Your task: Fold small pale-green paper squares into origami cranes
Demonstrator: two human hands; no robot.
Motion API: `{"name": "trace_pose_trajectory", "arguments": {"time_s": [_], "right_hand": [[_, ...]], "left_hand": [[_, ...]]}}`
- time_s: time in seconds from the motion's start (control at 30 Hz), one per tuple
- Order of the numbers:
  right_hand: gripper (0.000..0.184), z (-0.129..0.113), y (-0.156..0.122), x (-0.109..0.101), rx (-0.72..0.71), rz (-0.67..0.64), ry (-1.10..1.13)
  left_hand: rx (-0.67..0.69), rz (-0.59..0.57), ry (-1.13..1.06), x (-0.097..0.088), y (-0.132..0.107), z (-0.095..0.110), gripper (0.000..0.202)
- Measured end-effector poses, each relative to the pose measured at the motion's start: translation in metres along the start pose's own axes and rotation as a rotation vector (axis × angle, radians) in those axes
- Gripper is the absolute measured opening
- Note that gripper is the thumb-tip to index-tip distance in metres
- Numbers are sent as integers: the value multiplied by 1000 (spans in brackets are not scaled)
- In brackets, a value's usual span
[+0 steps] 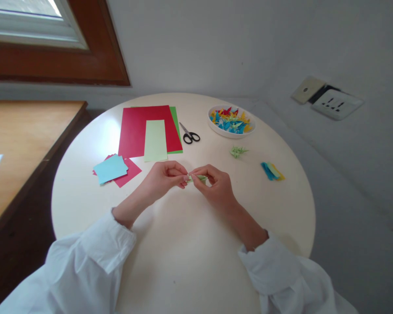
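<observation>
Above the middle of the round white table, my left hand [167, 178] and my right hand [215, 184] meet fingertip to fingertip. Between them is a small folded piece of pale green paper [201, 178], pinched from both sides. My fingers hide much of its shape. Behind my left hand lies a pale green paper strip [156, 140], on top of a large red sheet [134, 128]. To the right and beyond my right hand sits a little heap of folded pale green paper pieces [237, 151].
Black-handled scissors [191, 137] lie beside the red sheet. A white dish [231, 131] holds several colourful folded paper pieces. Blue and red paper squares [111, 169] are stacked at left, blue and yellow strips [272, 171] at right. The table's rim [311, 205] curves near the wall.
</observation>
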State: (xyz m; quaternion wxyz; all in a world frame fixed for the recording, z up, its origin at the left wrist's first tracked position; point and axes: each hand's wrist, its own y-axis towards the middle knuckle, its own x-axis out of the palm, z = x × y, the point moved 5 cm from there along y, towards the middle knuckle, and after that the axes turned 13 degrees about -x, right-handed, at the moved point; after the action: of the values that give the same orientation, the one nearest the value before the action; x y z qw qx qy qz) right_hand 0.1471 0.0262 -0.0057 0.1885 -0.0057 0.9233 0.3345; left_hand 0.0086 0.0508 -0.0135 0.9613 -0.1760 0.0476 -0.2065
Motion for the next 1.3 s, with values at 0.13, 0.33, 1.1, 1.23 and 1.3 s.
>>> {"name": "trace_pose_trajectory", "arguments": {"time_s": [0.13,0.33,1.1,1.23,1.3], "right_hand": [[8,0,1,0,10,5,39],[7,1,0,0,32,18,81],[7,4,-2,2,21,35,77],[7,5,-2,2,32,37,97],[6,5,-2,2,37,39,97]], "left_hand": [[-5,25,-10,0,0,1,15],[-3,41,-34,1,-1,4,20],[-35,-47,-166,5,0,-5,27],[-46,-15,-223,5,1,-6,31],[-49,-6,-237,5,0,-6,32]]}}
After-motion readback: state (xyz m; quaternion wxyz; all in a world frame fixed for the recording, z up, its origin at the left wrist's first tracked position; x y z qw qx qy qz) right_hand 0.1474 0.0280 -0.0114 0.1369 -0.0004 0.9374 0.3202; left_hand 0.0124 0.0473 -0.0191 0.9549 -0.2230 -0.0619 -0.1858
